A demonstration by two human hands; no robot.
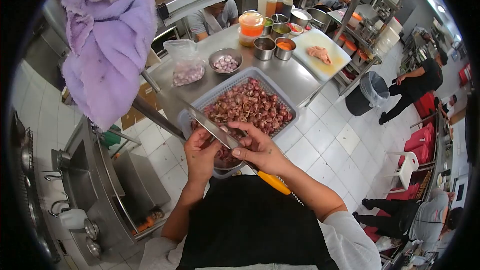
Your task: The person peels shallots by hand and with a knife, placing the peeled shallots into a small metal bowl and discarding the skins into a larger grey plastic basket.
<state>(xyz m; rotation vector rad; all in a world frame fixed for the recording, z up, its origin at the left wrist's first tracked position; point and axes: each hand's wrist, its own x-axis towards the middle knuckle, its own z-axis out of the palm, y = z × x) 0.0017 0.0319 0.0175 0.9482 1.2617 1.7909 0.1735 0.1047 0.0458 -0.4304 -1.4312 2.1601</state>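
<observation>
My right hand (260,150) grips a knife (212,127) low on its blade, near the yellow handle, which extends below the hand toward my forearm. The broad blade points up and left. My left hand (200,152) is closed beside the blade, fingers curled; whatever it pinches is hidden. Just beyond both hands sits a grey plastic basket (292,105) heaped with unpeeled red shallots (252,102). Below the blade, partly covered by my hands, is a container with reddish pieces (226,159). Farther back, a metal bowl (225,52) holds peeled shallots (226,64).
A plastic bag (187,65) of shallots lies on the steel table (165,77). Behind are metal pots (264,47), sauce bottles (271,5) and a cutting board (320,42) with raw meat. A purple towel (107,45) hangs close at left. Other people (422,77) are around.
</observation>
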